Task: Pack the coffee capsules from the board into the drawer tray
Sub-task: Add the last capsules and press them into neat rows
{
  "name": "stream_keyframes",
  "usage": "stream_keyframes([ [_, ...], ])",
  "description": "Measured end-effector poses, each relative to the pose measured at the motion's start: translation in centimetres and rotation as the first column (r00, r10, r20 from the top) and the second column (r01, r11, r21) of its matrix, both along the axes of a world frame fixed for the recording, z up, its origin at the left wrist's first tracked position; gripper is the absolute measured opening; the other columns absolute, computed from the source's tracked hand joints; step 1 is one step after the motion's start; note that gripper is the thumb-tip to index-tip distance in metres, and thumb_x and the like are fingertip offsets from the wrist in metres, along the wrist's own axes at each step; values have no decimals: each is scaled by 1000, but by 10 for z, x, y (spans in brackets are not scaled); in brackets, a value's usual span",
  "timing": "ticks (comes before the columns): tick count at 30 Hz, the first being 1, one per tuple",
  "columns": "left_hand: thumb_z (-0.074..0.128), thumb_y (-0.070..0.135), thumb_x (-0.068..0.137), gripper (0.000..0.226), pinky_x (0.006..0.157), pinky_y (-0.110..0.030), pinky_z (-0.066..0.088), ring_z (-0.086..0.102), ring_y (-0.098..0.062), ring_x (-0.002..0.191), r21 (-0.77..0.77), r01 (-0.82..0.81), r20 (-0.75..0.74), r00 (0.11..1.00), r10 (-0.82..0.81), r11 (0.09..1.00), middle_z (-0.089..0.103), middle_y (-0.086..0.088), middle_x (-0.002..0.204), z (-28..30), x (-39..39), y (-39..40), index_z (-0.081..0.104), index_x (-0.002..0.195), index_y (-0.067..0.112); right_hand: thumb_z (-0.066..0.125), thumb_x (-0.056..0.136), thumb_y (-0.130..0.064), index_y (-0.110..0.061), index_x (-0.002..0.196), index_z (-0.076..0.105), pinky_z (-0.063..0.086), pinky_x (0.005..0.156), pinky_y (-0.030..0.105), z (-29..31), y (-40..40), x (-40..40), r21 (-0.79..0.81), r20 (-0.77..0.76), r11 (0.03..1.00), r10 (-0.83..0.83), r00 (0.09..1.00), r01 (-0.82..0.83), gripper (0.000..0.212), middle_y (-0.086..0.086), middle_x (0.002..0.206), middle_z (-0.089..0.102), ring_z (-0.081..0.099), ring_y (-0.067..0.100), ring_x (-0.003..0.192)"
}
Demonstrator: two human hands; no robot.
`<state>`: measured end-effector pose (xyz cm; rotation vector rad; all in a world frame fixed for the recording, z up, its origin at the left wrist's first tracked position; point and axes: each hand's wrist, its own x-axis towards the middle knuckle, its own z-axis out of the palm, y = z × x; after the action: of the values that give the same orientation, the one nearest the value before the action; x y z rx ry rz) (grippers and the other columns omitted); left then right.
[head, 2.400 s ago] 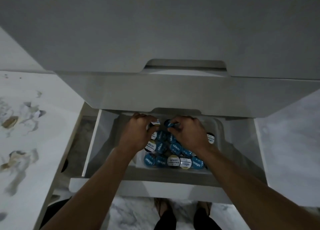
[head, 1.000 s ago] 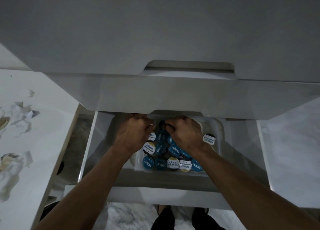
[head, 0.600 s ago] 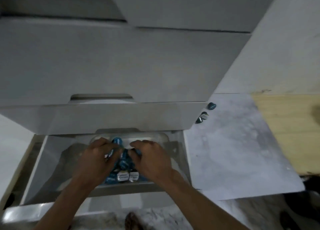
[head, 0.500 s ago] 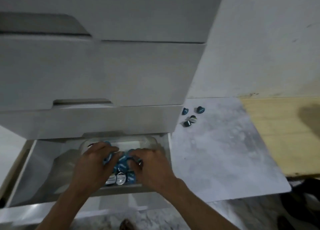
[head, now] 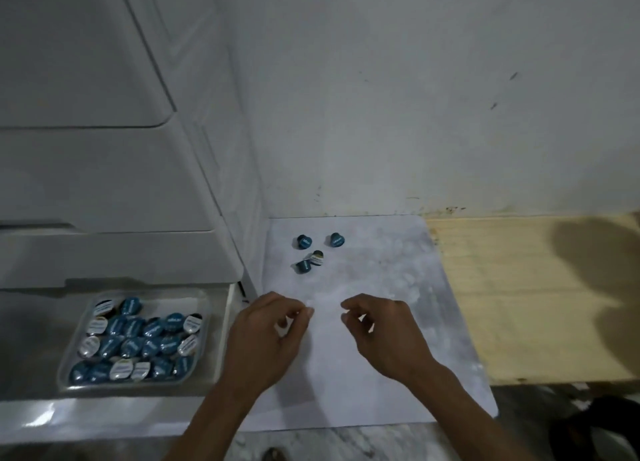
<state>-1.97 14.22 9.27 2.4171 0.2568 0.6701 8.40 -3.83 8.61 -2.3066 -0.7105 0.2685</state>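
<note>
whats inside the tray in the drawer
The tray holds about two dozen coffee capsules, foil lids up, mostly blue, some white, packed in rough rows. Whether a second layer lies beneath them cannot be seen.

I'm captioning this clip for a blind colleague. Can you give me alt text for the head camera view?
Two empty hands, left hand and right hand, hover with loosely curled fingers over a pale board where four capsules remain near the wall. To the left, an open drawer holds a clear tray nearly full of blue and white capsules.
</note>
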Motion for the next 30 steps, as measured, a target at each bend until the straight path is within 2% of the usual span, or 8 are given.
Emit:
stream_keyframes([
  [4,62,33,86,14,59,-29,52,56,-3,61,-85,-108,-116,988,98,991,60,13,71,-36,42,7,65,75,25,66,89,-27,-29,105,71,56,67,27,-22,5,45,-35,16,999,-38,999,39,17,-14,88,72,64,4,67],
  [8,68,20,83,3,65,-37,56,62,-13,66,-150,-269,-309,927,213,952,65,5,77,-84,89,30,66,86,21,64,91,-27,-28,110,68,57,70,31,-49,23,87,-94,50,992,-84,995,89,20,-9,99,72,66,11,78],
  [12,68,31,86,30,80,-39,55,63,-21,88,-186,-361,-470,849,240,914,65,-3,101,-123,129,47,59,113,20,60,93,-26,-28,122,63,55,78,34,-75,50,130,-223,134,971,-57,989,87,29,-4,117,67,62,18,101],
  [17,71,36,84,46,81,-43,56,63,-24,95,-184,-432,-490,819,298,883,61,-9,116,-157,166,63,57,124,18,59,93,-19,-27,135,51,55,75,41,-116,89,189,-341,204,940,94,975,-19,43,2,137,52,50,26,117],
  [21,73,33,83,30,68,-29,48,61,-18,83,-103,-404,-446,836,321,909,68,-5,99,-171,176,66,69,106,14,56,95,-17,-28,140,46,50,89,44,-147,113,217,-457,156,876,251,955,-156,47,2,152,33,41,31,126],
  [26,71,35,84,13,57,-15,33,50,-9,71,-26,-397,-407,843,353,918,66,2,81,-180,173,69,71,88,23,52,97,-17,-18,130,57,51,90,45,-171,126,223,-357,102,904,290,951,-237,33,9,142,42,46,33,121],
  [28,75,30,81,12,56,-21,46,57,-11,66,-81,-388,-372,866,333,918,64,5,79,-182,173,68,70,87,21,53,96,-15,-15,122,63,52,87,41,-176,126,223,-263,106,948,216,971,-182,27,14,128,50,54,36,108],
  [30,79,18,77,15,58,-34,56,61,-14,66,-157,-371,-335,892,304,915,61,7,79,-184,173,65,69,88,15,55,96,-13,-13,116,67,49,83,32,-175,124,223,-124,21,991,59,998,-56,24,17,116,56,59,36,98],
])
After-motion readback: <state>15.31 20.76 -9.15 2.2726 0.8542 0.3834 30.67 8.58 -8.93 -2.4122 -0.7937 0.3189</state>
